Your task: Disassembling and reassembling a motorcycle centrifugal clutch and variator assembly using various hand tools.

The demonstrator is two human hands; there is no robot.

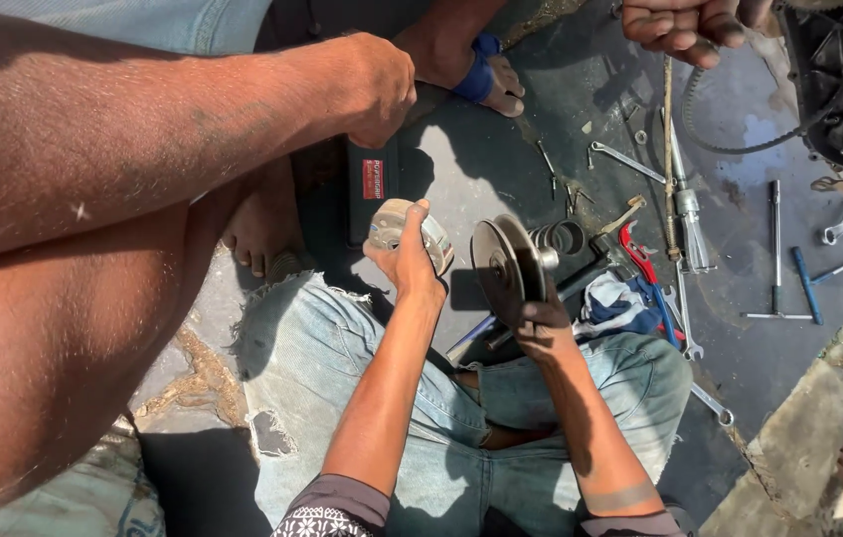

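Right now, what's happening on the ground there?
The person is seated on the ground in torn jeans. Their left hand holds up a small round metal part; their right hand grips a metal pulley disc on edge, with a coil spring just behind it. Wrenches, red-handled pliers and a blue-and-white rag lie on the dark floor. Another person's arm crosses the upper left.

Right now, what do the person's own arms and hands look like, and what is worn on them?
Both hands, the left hand and right hand, are bare, with no gloves. The forearms are bare too. Dark short sleeves end near the elbows; the left one shows a white pattern.
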